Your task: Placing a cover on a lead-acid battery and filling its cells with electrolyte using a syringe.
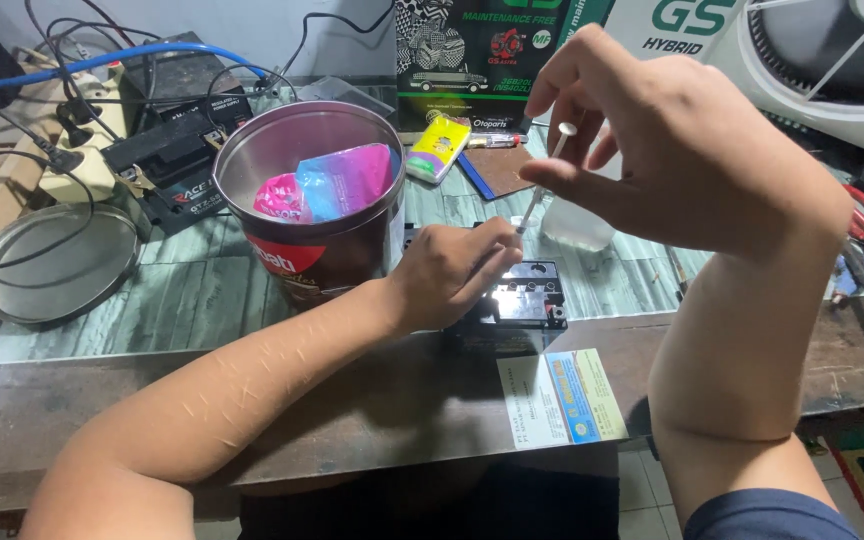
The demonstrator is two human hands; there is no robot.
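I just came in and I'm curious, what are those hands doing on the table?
A person's right hand holds a thin white syringe upright, pinching its top. The left hand steadies its lower end over a small black battery on the workbench. An open metal tin with colourful packets stands beside them.

A thin white plastic syringe [545,180] stands tilted over a small black rectangular battery [520,300], its flat round plunger top uppermost and its lower tip down at the battery's top face. The battery sits upright on the green-patterned tabletop near the front edge, its glossy top catching light, with a row of small openings showing along it. Part of its left side is hidden, so its full outline cannot be told.
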